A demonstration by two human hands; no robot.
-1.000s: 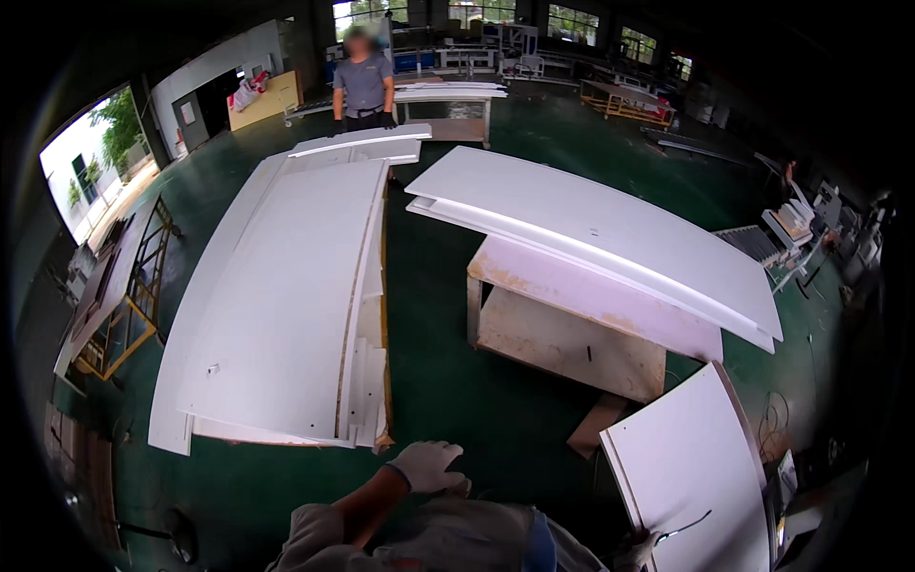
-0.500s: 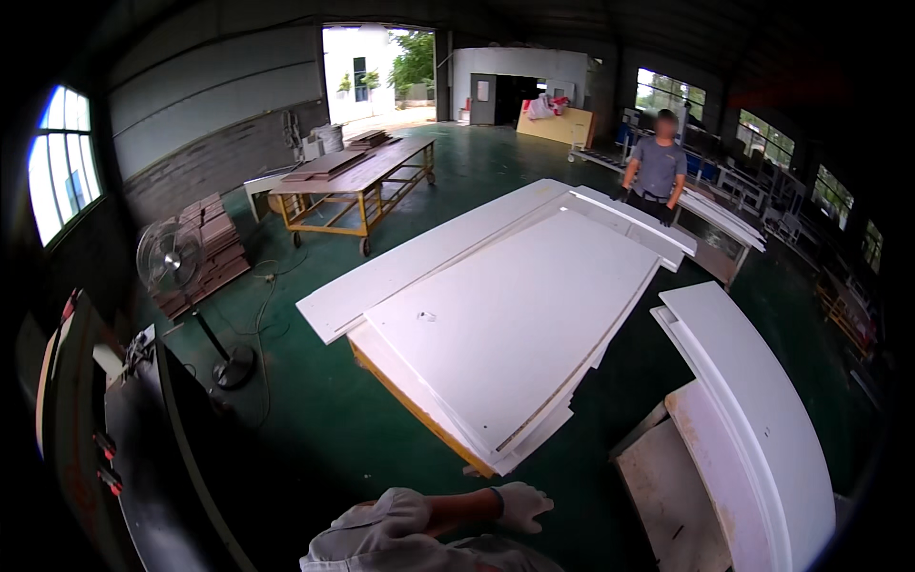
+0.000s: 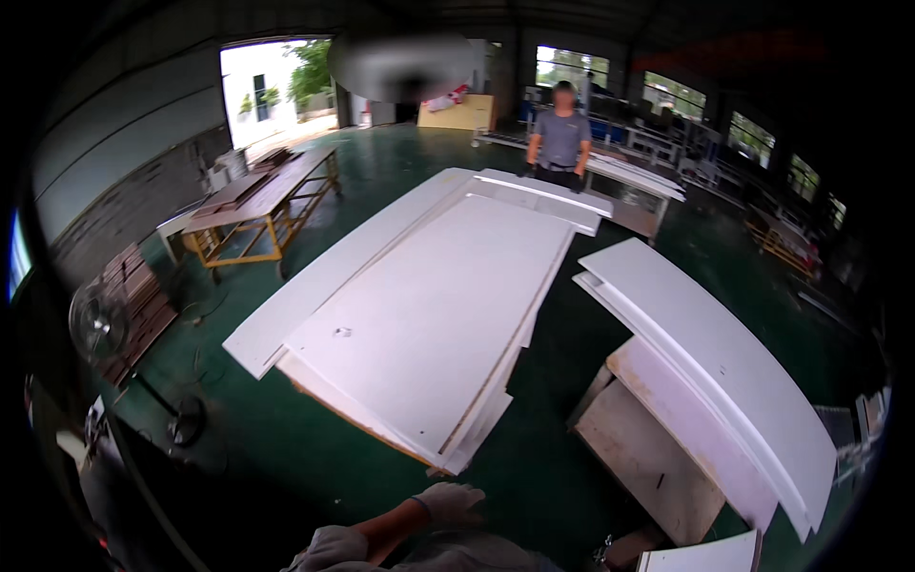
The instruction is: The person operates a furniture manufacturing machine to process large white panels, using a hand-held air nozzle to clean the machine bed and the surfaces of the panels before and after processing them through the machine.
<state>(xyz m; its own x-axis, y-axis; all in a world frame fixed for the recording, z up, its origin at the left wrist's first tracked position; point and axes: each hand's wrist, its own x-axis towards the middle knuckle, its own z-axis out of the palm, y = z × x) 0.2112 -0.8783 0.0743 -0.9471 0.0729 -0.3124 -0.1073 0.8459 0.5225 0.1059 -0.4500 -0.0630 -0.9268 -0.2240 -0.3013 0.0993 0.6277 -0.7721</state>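
My left hand [image 3: 454, 501], in a whitish work glove, reaches across from the lower left below the near end of a large stack of white panels [image 3: 429, 305]. Its fingers look loosely extended, a little smeared, and nothing shows in them. It is apart from the panels. The panels lie on a yellow-edged support [image 3: 367, 426], with edges unevenly offset. To the right, long white boards [image 3: 705, 324] rest on a wooden stand [image 3: 643, 467]. A smaller white panel piece [image 3: 701, 555] shows at the bottom edge. My right hand does not show.
At the far end of the panels stands a person [image 3: 560, 138] in a grey shirt. A yellow-framed cart [image 3: 243, 229] carries brown boards at the left. Nearer are a standing fan [image 3: 98, 322] and stacked brown boards [image 3: 143, 305]. Green floor [image 3: 315, 458] runs between them.
The view has swung right, so the scene sits farther left. A white panel piece has come into view at the lower right. My left hand's fingers look less spread.
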